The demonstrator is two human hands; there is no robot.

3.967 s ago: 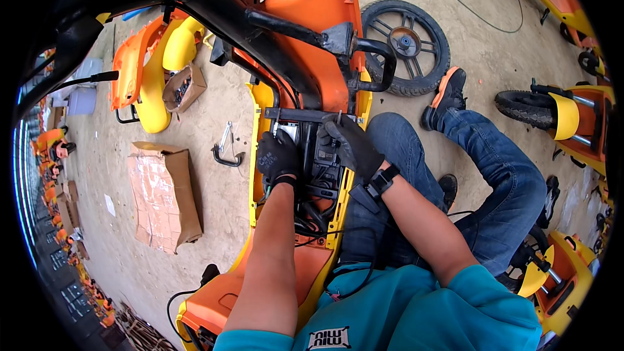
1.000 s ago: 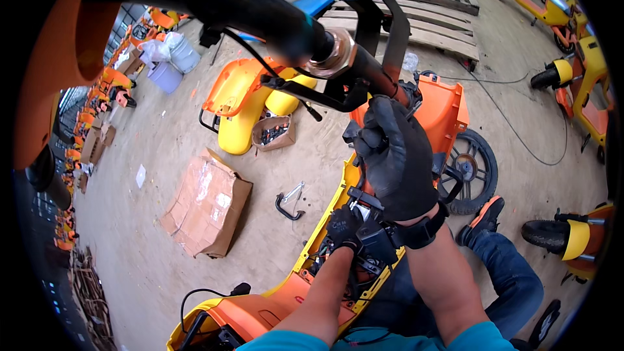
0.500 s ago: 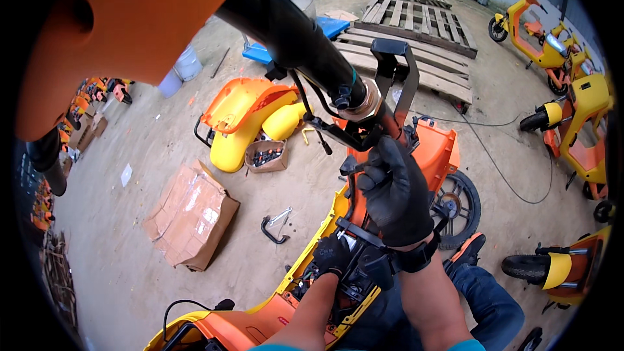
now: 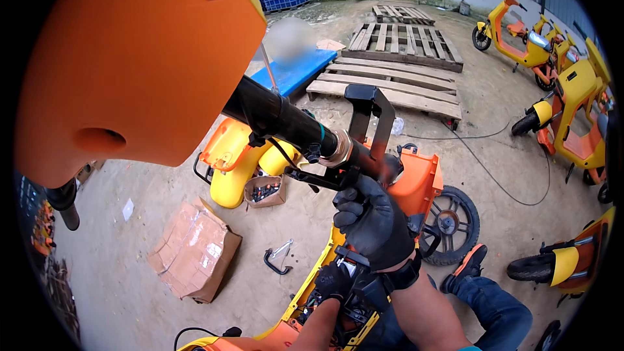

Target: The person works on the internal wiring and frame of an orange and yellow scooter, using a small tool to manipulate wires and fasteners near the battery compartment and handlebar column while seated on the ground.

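Observation:
An electric scooter with an orange-and-yellow body lies tilted in front of me, its yellow body edge point(image 4: 305, 291) running along the left of my arms. Its black steering column point(image 4: 286, 120) slants from upper left to the middle, below a large orange panel point(image 4: 130, 84). My right hand point(image 4: 377, 224), in a black glove, is closed just under the column, beside a black metal bracket point(image 4: 361, 101); its curled fingers hide whatever they grip. Lower down, my gloved left hand point(image 4: 333, 281) reaches into the open body among dark cables and parts, fingers bent; what they grip is hidden.
A spoked wheel point(image 4: 476, 224) and my shoe are at the right. On the floor to the left are a cardboard box point(image 4: 192, 253), tools point(image 4: 278, 263), yellow-orange panels point(image 4: 235, 175) and a small parts box point(image 4: 268, 201). Pallets point(image 4: 383, 91), a blue platform point(image 4: 309, 68) and several scooters point(image 4: 572, 117) stand beyond.
The view has tilted upward, and the large orange panel fills more of it. My right hand stays curled below the steering column; my left hand remains inside the scooter body.

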